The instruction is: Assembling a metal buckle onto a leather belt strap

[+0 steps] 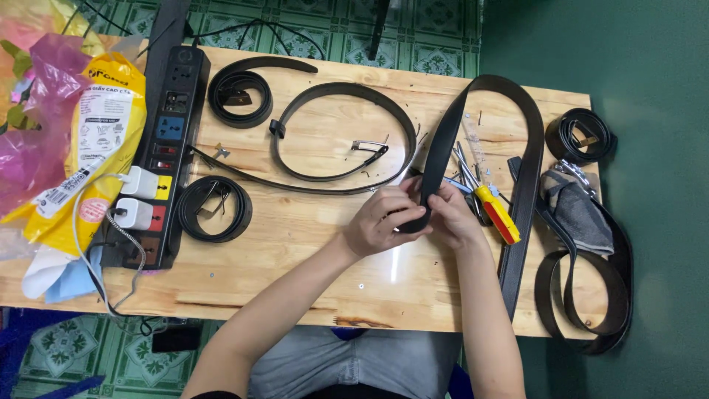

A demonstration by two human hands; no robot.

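Your left hand [382, 222] and right hand [452, 216] meet mid-table, both pinched shut on end of long black belt [443, 140]. Strap runs away from you, arcs near far edge, drops back down right side.

Step in hand looks like working belt end; next move likely calls for firm pinch, small finger work.

Bare wooden table [295, 244] lies left of hands. Yellow-handled tool [498, 210] sits just right, near right hand. Buckled belt loop [343, 133] lies beyond. Power strip [166, 148] far left.
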